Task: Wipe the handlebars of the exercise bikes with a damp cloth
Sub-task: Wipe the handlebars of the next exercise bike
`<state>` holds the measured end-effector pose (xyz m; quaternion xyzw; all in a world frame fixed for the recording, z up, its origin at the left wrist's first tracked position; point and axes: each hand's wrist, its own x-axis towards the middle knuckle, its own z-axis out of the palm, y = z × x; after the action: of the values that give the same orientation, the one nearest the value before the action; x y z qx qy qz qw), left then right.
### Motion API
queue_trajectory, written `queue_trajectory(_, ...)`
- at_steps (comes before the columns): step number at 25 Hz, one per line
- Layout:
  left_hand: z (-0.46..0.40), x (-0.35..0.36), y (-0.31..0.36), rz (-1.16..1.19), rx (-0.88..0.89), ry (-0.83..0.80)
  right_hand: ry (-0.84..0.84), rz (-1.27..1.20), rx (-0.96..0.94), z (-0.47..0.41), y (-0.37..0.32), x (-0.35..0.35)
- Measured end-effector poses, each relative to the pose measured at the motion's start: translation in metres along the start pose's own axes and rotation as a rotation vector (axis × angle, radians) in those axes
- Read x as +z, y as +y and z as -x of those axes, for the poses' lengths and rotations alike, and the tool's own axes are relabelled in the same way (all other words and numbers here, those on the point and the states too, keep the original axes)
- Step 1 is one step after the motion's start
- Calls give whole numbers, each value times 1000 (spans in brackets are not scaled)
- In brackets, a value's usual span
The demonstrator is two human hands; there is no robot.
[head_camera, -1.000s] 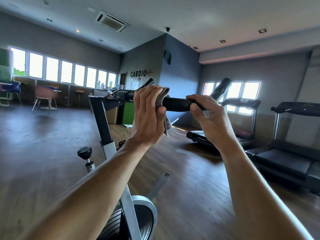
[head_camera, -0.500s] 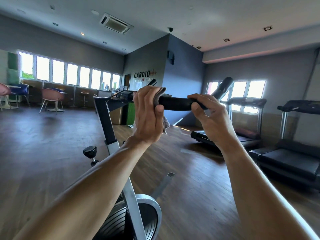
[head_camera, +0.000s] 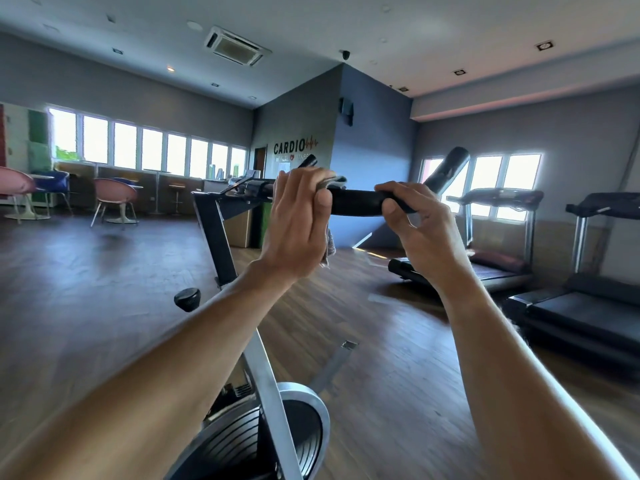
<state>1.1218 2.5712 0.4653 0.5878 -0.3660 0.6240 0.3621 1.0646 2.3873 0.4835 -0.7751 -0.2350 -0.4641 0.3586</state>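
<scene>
Two hands sit on the black handlebar [head_camera: 356, 202] much as they did half a second ago; the left hand [head_camera: 298, 226] has slid a little further left along the bar, so a longer bare stretch of black grip shows between the hands; the right hand [head_camera: 420, 230] stays where it was, and the view has swung slightly, so the pink chairs [head_camera: 116, 195] on the left sit closer in; the left hand's fingers are curled over the top of the bar with the thumb pressed up from below, clamped on the grey cloth [head_camera: 331, 245] wrapped round the grip; the right hand's fingers [head_camera: 398, 192] are bent over the bar and hold it, with the thumb underneath and a gap showing beneath the palm.

One edge of the cloth peeks out above the left knuckles and a short grey tail hangs below the palm, crumpled; I cannot tell whether it is damp; the handlebar runs roughly level at chest height, matte black and padded, with one horn [head_camera: 448, 168] rising at an angle behind the right hand; it belongs to the exercise bike [head_camera: 214, 233], whose silver frame and ribbed flywheel [head_camera: 263, 441] sit low in the view, with a black knob [head_camera: 187, 298] beside the post.

"CARDIO" [head_camera: 289, 147] stands in dark letters on the grey wall with a red heartbeat line after it; the smaller line beneath is partly hidden and unreadable; treadmills [head_camera: 588, 306] stand on the wooden floor [head_camera: 398, 358] to the right.
</scene>
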Motion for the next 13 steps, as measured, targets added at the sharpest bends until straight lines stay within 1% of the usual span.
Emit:
queue_trajectory(2, -3, 0, 17, -78, 74, -38, 4, -5, -17, 0, 0, 1)
queue_trajectory(4, -6, -4, 17, -125, 101, -88, 15, -19, -11, 0, 0, 2)
queue_trajectory(8, -7, -16, -13, -61, 10, -173, 47, -32, -1, 1, 1, 2)
queue_trajectory(10, -7, -19, -18, -22, -43, -156, 61, -37, -6, 3, 1, 4)
queue_trajectory(13, -3, -18, -3, -27, -83, -136, 80, -15, -52, 7, 0, 4)
